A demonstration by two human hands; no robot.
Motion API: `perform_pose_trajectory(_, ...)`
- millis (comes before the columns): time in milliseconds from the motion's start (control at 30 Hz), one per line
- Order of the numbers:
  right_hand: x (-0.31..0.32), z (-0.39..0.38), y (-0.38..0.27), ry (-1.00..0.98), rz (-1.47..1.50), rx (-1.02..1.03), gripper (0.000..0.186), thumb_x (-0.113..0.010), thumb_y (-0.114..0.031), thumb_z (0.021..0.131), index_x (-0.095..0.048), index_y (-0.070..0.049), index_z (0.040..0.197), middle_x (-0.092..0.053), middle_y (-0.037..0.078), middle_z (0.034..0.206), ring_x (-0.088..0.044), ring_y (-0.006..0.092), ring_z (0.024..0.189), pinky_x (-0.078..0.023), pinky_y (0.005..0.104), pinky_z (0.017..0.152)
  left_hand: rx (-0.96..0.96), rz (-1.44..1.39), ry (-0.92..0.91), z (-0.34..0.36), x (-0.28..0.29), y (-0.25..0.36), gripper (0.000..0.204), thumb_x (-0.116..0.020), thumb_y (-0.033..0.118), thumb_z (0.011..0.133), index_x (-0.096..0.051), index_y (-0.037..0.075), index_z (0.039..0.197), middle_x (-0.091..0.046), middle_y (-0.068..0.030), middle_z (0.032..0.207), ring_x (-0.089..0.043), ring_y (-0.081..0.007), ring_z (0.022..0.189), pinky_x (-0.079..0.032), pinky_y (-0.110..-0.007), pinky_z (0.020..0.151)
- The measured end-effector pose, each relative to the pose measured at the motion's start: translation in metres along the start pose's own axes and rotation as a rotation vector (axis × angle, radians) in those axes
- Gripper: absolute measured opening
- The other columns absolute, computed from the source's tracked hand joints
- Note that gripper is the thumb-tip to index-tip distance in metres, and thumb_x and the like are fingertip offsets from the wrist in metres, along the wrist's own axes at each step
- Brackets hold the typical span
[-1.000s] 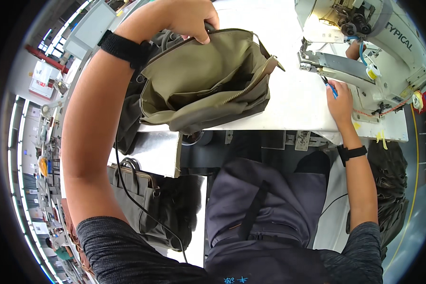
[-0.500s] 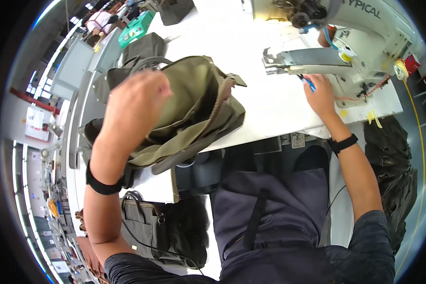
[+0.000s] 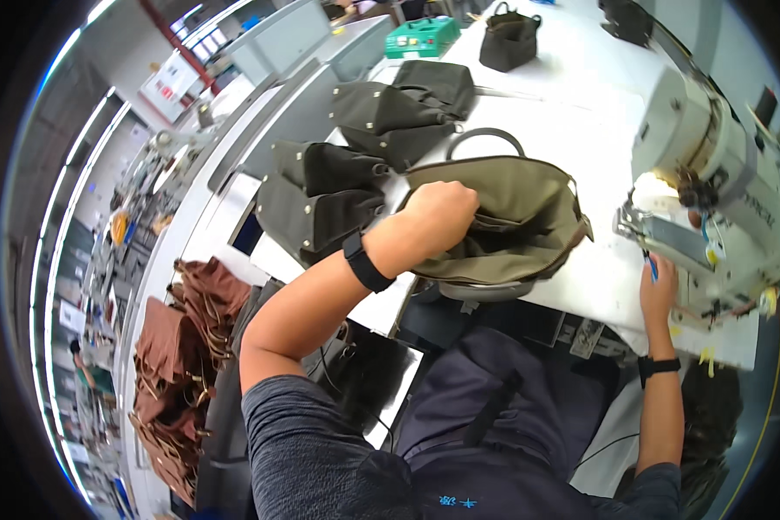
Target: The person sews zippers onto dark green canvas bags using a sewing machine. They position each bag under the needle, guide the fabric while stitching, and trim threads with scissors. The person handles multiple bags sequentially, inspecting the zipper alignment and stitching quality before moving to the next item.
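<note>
An olive canvas bag (image 3: 529,195) stands on the white table before me, its zippered mouth gaping and one dark handle arching at the far side. My left hand (image 3: 442,214) is closed on the bag's left rim, its fingertips hidden inside the mouth. At the right, my right hand (image 3: 659,290) rests by the sewing machine's narrow arm (image 3: 667,236). Its fingers are wrapped round a slim blue tool (image 3: 652,267), too small to make out its kind.
The sewing machine (image 3: 711,139) fills the table's right end. Dark bags (image 3: 321,199) with metal studs lie left of the olive bag. Farther back are a small dark bag (image 3: 510,39) and a green box (image 3: 422,38). Reddish-brown bags (image 3: 178,355) are piled at the lower left.
The view has swung left, bringing the dark and brown bags into sight. My left hand, blurred above the bag before, is now at its left rim. My right hand still holds the blue tool.
</note>
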State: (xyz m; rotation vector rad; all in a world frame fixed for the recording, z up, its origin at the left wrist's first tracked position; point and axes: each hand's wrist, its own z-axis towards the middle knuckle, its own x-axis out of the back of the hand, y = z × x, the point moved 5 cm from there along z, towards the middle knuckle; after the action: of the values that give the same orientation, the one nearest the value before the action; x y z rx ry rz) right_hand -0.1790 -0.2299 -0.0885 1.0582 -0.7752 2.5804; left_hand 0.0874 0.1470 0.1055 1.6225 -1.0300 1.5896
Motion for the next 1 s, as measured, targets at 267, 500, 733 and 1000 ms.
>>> perform_pose_trajectory(267, -0.001, 0.001, 0.001, -0.088, -0.024, -0.017, 0.027, -0.064, -0.017, 0.098, -0.072, -0.004, 0.120, -0.069, 0.018, 0.117, -0.063, 0.0391, 0.113, -0.048, 0.0473, 0.101, 0.143, -0.260, 0.471, -0.108, 0.058, -0.056, 0.019, -0.072, 0.026, 0.095, -0.074, 0.008, 0.090, -0.072, -0.0135, 0.080, -0.071, -0.0384, 0.080, -0.056, -0.047, 0.072)
perform_pose_trajectory(500, -0.004, -0.003, 0.009, -0.096, -0.072, -0.048, 0.028, -0.064, -0.018, 0.099, -0.072, -0.002, 0.120, -0.068, 0.021, 0.116, -0.062, 0.0409, 0.112, -0.047, 0.0483, 0.101, 0.689, -0.254, 0.377, -0.148, 0.053, -0.216, 0.039, -0.074, 0.040, 0.095, -0.076, 0.001, 0.091, -0.073, -0.0173, 0.078, -0.070, -0.0336, 0.072, -0.053, -0.043, 0.067)
perform_pose_trajectory(733, 0.000, -0.003, 0.001, -0.077, -0.032, -0.060, 0.026, -0.067, -0.017, 0.096, -0.072, 0.000, 0.116, -0.070, 0.023, 0.114, -0.062, 0.0454, 0.110, -0.047, 0.0527, 0.098, 0.685, -0.346, 0.220, -0.014, 0.080, -0.288, 0.066, -0.061, 0.062, 0.099, -0.076, -0.002, 0.089, -0.070, -0.0118, 0.067, -0.065, -0.0230, 0.057, -0.053, -0.037, 0.061)
perform_pose_trajectory(1000, 0.003, -0.002, -0.004, -0.023, 0.021, -0.046, 0.023, -0.069, -0.017, 0.095, -0.071, -0.001, 0.111, -0.069, 0.023, 0.108, -0.062, 0.0455, 0.105, -0.048, 0.0521, 0.094, 0.990, -0.519, 0.150, 0.150, 0.016, -0.322, 0.094, -0.050, 0.088, 0.087, -0.074, -0.001, 0.108, -0.066, -0.0157, 0.079, -0.069, -0.0281, 0.057, -0.058, -0.041, 0.052)
